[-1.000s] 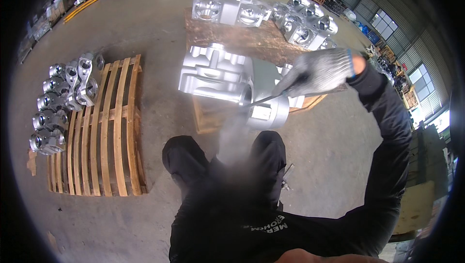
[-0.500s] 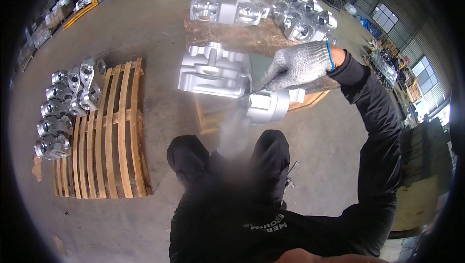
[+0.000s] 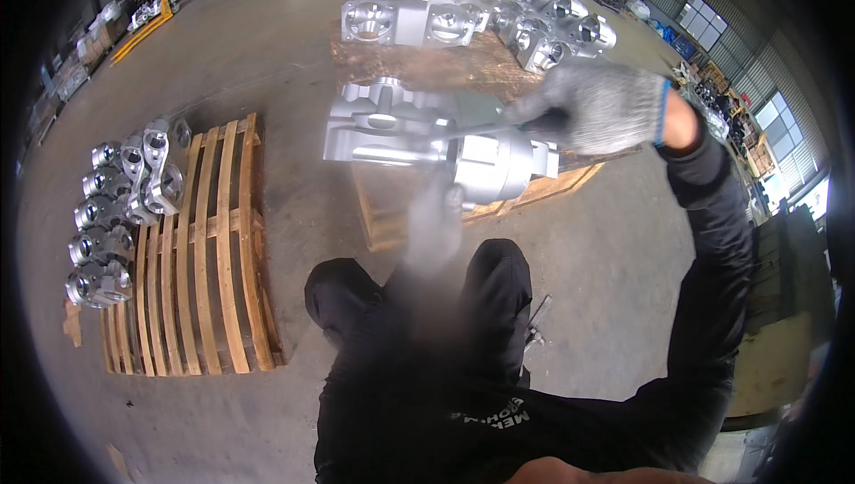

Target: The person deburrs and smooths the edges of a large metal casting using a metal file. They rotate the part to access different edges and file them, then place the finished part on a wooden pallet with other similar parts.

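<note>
Gripping a slim tool [image 3: 481,131], the knit-gloved right hand [image 3: 588,108] curls closed at two o'clock; a smooth silver casting [image 3: 392,121] sits at twelve on the wooden surface [image 3: 419,64]. Blurred left hand [image 3: 436,217]: grip unclear. Slatted pallet [image 3: 224,257] at nine bears ringed metal parts [image 3: 109,245].

Slim tool [image 3: 488,130], blurred, nr-horiz. by lg. silver metal pt. [image 3: 378,119]

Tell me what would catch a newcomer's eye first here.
Likely the bright metal part in the centre, on a brown wooden stand. Just right of it, the gloved right hand grips a thin, blurred tool. Farther left, more silvery parts crowd the left side of a slatted pallet.
</note>
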Tool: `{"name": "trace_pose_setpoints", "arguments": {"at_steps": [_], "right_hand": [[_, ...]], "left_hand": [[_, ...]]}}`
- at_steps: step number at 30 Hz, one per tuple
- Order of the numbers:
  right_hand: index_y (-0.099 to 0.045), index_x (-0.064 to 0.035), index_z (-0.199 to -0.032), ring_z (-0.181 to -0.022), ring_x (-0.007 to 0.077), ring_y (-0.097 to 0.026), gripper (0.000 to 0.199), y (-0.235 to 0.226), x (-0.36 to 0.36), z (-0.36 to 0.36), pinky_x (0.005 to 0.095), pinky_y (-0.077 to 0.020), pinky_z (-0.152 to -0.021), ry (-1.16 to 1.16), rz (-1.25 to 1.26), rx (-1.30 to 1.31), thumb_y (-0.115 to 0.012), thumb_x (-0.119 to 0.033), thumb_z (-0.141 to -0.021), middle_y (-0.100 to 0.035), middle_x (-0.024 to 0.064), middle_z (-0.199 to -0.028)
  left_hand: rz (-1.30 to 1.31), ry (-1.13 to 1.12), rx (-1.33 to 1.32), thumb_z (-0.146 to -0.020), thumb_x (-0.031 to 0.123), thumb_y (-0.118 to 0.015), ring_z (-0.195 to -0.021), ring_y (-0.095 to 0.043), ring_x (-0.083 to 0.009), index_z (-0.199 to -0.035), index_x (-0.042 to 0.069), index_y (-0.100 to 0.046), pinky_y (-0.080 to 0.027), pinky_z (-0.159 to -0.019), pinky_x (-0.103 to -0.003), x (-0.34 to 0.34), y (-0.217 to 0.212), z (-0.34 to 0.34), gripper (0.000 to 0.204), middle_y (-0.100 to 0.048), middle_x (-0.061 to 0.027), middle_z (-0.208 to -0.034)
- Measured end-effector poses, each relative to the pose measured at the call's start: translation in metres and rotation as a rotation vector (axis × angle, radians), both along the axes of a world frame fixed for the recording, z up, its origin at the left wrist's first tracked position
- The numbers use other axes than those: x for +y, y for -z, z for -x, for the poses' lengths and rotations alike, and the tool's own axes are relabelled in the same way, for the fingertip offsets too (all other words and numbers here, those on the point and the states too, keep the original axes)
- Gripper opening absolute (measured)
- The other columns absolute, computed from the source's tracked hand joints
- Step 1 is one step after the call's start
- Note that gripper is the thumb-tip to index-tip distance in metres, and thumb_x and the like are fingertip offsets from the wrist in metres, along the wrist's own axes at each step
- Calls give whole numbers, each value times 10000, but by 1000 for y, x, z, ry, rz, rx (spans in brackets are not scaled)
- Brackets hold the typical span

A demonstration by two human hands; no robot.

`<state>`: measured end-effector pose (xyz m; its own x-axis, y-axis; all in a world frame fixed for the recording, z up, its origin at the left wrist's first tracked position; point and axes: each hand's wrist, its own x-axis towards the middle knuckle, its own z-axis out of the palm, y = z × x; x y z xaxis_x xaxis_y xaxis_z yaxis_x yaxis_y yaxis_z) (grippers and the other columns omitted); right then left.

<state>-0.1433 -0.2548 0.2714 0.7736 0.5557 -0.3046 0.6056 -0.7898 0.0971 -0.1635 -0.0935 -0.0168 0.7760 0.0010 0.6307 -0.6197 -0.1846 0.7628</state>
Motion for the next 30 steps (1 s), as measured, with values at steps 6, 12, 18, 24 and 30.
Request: {"name": "trace_pose_setpoints", "arguments": {"at_steps": [6,12,18,24,30], "right_hand": [[-772,-161,-1241,-774,296,-736,279,15,-2,16,388,-591,-726,-1,-58,-272,-707,-149,-970,-778,120,-937],[-763,-203,-1257,-739,275,-730,291,28,-5,14,398,-581,-667,-301,-107,-528,-692,-161,-977,-747,101,-840],[-768,-167,-1172,-685,268,-709,243,25,-14,26,425,-561,-613,-83,-111,-453,-677,-210,-951,-721,118,-790],[-780,-187,-1198,-692,304,-711,266,26,-12,3,434,-565,-640,-167,-135,-486,-665,-162,-959,-730,122,-800],[-771,-151,-1141,-740,347,-729,255,15,-8,-20,474,-583,-664,-305,-138,-550,-574,-240,-1006,-698,170,-775]], "left_hand": [[98,42,-85,-1040,120,-572,-990,-693,-359,-1296,-76,-609,-539,-888,-411,-2,-23,-13,325,-709,-207,-1059],[49,-4,29,-1048,107,-566,-1021,-691,-335,-1321,-82,-599,-529,-915,-403,-2,-36,-9,334,-702,-223,-1085],[7,-14,100,-1056,144,-586,-1172,-640,-298,-1371,-75,-584,-484,-1038,-410,-7,-31,-17,383,-685,-193,-1225],[176,36,218,-1093,332,-574,-1274,-587,-279,-1401,-60,-583,-438,-1114,-401,-15,-41,-34,498,-658,-199,-1315],[228,79,226,-1099,373,-553,-1234,-617,-284,-1362,-67,-600,-461,-1078,-406,-18,-72,-54,515,-667,-219,-1307]]}}
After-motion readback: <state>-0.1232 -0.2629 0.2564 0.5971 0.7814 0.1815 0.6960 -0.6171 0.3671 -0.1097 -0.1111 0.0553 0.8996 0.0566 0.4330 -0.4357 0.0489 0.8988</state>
